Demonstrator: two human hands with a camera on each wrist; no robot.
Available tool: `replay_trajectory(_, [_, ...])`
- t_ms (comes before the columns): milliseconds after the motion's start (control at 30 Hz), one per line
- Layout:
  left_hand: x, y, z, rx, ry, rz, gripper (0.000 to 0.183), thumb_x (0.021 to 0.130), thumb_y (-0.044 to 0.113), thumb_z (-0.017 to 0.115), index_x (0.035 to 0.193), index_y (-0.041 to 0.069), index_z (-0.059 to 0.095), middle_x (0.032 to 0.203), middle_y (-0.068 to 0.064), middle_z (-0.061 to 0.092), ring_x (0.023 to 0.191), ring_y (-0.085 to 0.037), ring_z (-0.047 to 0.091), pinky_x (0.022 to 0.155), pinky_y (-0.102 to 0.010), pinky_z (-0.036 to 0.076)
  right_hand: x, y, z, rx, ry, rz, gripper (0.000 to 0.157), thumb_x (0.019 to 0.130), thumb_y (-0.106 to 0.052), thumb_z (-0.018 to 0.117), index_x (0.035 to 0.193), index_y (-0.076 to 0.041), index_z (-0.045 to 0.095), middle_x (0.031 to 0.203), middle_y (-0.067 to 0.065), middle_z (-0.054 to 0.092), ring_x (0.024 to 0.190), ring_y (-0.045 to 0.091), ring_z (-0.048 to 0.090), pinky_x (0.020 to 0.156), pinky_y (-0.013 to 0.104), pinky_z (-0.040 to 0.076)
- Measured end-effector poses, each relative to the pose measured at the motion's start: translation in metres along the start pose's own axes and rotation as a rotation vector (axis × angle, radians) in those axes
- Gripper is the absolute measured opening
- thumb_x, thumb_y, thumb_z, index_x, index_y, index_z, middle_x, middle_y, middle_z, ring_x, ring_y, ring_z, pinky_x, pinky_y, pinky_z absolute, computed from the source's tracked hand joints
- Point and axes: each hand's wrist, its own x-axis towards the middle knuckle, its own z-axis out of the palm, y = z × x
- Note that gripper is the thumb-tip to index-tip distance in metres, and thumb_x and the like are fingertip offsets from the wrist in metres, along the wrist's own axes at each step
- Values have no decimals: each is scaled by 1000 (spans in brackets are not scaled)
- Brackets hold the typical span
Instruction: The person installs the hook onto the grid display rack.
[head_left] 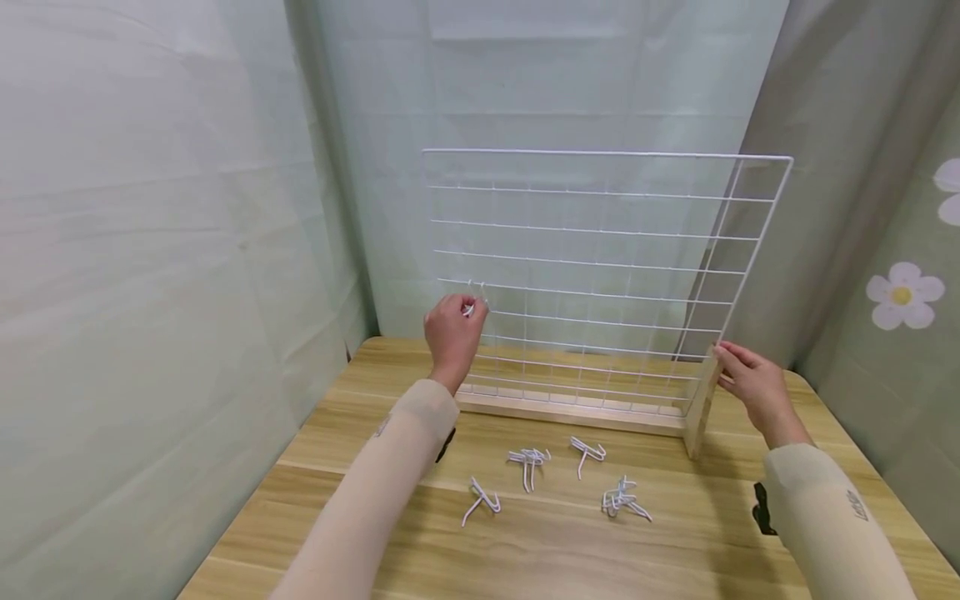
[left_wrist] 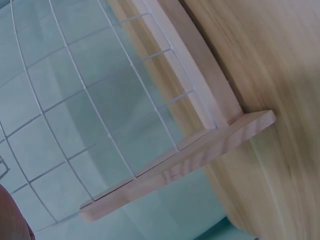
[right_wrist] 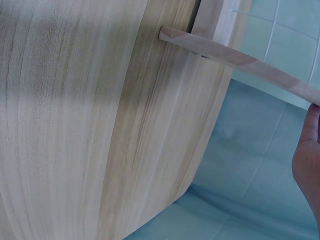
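Observation:
Before me stands a white wire grid [head_left: 600, 226] upright in a wooden base [head_left: 570, 412]. My left hand [head_left: 452, 332] pinches a small white wire hook [head_left: 483, 292] between thumb and fingers, at the grid's left side. The hook's upper ends overlap a horizontal wire in the head view; the hand covers most of the rest. On the right, my right hand [head_left: 757, 387] holds the top of the base's wooden side panel [head_left: 701, 408] at its edge. In the right wrist view, fingertips [right_wrist: 314, 111] meet that panel's outer face.
Several more white hooks lie on the wooden table in front of the base: a single hook [head_left: 481, 502], a bunch [head_left: 529, 467], another hook [head_left: 587, 455] and a tangled bunch [head_left: 625, 498]. Pale cloth curtains [head_left: 187, 250] hang around the table.

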Motion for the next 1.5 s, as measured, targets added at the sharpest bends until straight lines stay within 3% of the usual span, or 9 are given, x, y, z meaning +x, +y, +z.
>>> replay_trajectory(633, [13,8,-3,154,-76,-60,19,93,22,64,85,7,70,84,-7,71,79,-23,64,83,-42,44,-3,-1,2,44,4,-18,60,98,-39,60,141,1,48,101,-21,57,93,-4,55,77,16,52])
replay_trajectory(867, [8,5,-1,194,-96,-61,18,93,23,64,84,8,69,83,-5,70,75,-21,62,81,-41,44,-2,0,3,42,15,-1,66,97,-39,60,145,4,43,103,-19,57,98,0,54,82,20,51])
replay_trajectory(1200, [4,1,6,188,-88,-45,18,95,24,63,86,9,67,82,-4,68,72,-20,60,77,-40,43,-3,0,2,21,17,-15,68,98,-39,59,146,6,41,101,-22,57,96,-3,54,79,17,51])
replay_trajectory(1500, [-11,-9,10,143,-136,-70,18,93,26,65,98,9,71,89,-4,70,81,-21,64,79,-42,45,-5,2,-1,-57,30,5,71,99,-44,54,149,4,37,122,-7,55,109,6,54,84,19,50])
